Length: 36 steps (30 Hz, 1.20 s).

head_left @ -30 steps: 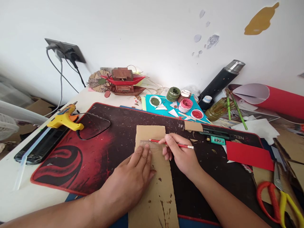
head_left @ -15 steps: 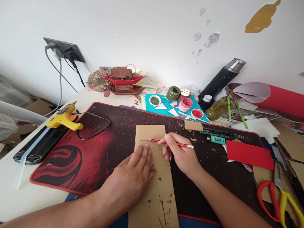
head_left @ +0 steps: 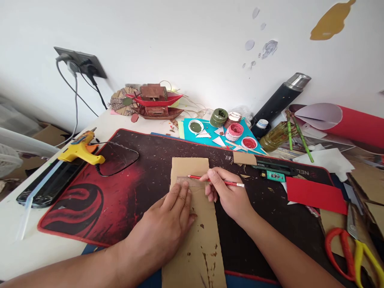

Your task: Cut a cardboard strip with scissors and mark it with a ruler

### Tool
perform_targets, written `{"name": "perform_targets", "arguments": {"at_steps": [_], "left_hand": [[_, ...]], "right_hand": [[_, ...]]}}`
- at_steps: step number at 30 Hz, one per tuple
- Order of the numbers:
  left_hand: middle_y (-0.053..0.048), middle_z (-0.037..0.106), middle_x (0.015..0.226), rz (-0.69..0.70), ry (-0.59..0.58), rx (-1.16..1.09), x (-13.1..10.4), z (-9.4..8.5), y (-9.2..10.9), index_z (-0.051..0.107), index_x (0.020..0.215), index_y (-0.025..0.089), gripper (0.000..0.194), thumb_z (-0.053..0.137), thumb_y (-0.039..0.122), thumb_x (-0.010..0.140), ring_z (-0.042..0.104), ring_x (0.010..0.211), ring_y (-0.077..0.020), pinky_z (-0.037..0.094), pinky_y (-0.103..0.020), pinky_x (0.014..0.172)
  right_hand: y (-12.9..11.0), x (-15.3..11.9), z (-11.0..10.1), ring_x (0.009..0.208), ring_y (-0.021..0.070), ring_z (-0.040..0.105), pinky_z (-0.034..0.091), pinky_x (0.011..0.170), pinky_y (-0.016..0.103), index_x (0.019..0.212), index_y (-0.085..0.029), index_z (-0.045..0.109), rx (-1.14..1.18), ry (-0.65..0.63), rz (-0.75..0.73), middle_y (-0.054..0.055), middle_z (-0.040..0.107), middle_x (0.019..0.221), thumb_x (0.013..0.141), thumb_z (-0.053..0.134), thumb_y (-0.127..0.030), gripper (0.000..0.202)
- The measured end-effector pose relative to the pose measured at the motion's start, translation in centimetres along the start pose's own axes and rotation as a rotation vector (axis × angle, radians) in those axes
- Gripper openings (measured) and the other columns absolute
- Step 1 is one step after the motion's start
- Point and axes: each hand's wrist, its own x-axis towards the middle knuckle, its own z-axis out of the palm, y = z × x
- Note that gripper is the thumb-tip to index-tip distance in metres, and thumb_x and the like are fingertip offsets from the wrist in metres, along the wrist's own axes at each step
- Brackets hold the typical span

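A long strip of brown cardboard (head_left: 196, 244) lies on the dark red and black desk mat (head_left: 126, 188). My left hand (head_left: 163, 224) presses flat on a clear ruler (head_left: 187, 181) that lies across the cardboard. My right hand (head_left: 229, 196) grips a red pencil (head_left: 216, 181), whose tip rests on the cardboard along the ruler's far edge.
A yellow glue gun (head_left: 80, 150) lies at the mat's left. Paint pots (head_left: 234, 132) and a black flask (head_left: 280, 102) stand at the back near a model boat (head_left: 154, 102). Red paper (head_left: 315, 195) and red-yellow scissors (head_left: 351, 248) lie to the right.
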Motion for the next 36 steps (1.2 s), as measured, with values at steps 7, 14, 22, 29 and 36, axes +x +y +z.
{"name": "perform_targets", "arguments": {"at_steps": [7, 14, 22, 29, 36], "left_hand": [[-0.022, 0.073, 0.144, 0.015, -0.018, -0.011, -0.2, 0.2, -0.1, 0.074, 0.133, 0.000, 0.042, 0.048, 0.028, 0.114, 0.071, 0.135, -0.0346, 0.058, -0.041, 0.107], [-0.022, 0.074, 0.142, 0.008, -0.028, -0.020, -0.3, 0.1, -0.1, 0.075, 0.132, 0.002, 0.040, 0.050, 0.026, 0.112, 0.071, 0.134, -0.0352, 0.060, -0.042, 0.104], [-0.020, 0.077, 0.140, 0.013, -0.007, -0.016, 0.3, -0.2, -0.7, 0.076, 0.131, 0.002, 0.039, 0.049, 0.025, 0.113, 0.075, 0.126, -0.0334, 0.065, -0.041, 0.096], [-0.016, 0.080, 0.134, 0.014, 0.015, -0.049, 0.6, -0.4, -1.2, 0.078, 0.128, 0.006, 0.038, 0.048, 0.025, 0.114, 0.077, 0.120, -0.0324, 0.065, -0.042, 0.094], [-0.015, 0.078, 0.139, 0.023, -0.011, -0.080, 0.9, -0.4, -1.1, 0.077, 0.131, 0.008, 0.036, 0.049, 0.024, 0.114, 0.076, 0.123, -0.0323, 0.062, -0.045, 0.098]], "right_hand": [[0.2, 0.0, 0.0, 0.048, 0.0111, 0.059, 0.047, 0.046, 0.022, 0.089, -0.018, 0.079, -0.020, -0.004, -0.002, -0.001, 0.065, 0.061, 0.104, 0.066, -0.068, 0.053], [-0.5, -0.2, 0.0, 0.048, 0.0117, 0.060, 0.046, 0.045, 0.023, 0.088, -0.019, 0.079, 0.015, 0.028, -0.031, -0.001, 0.065, 0.062, 0.103, 0.067, -0.067, 0.052], [-0.6, 0.3, -1.3, 0.044, 0.0121, 0.058, 0.043, 0.042, 0.023, 0.086, -0.019, 0.079, 0.047, 0.211, -0.029, -0.001, 0.064, 0.058, 0.096, 0.074, -0.071, 0.053], [-0.5, 0.1, -1.9, 0.044, 0.0116, 0.059, 0.043, 0.042, 0.022, 0.086, -0.019, 0.080, 0.043, 0.209, -0.025, -0.001, 0.064, 0.058, 0.097, 0.074, -0.070, 0.053], [-0.6, -0.1, -2.4, 0.044, 0.0124, 0.059, 0.042, 0.041, 0.024, 0.086, -0.020, 0.080, 0.015, 0.219, -0.035, 0.000, 0.065, 0.059, 0.099, 0.072, -0.069, 0.052]]}}
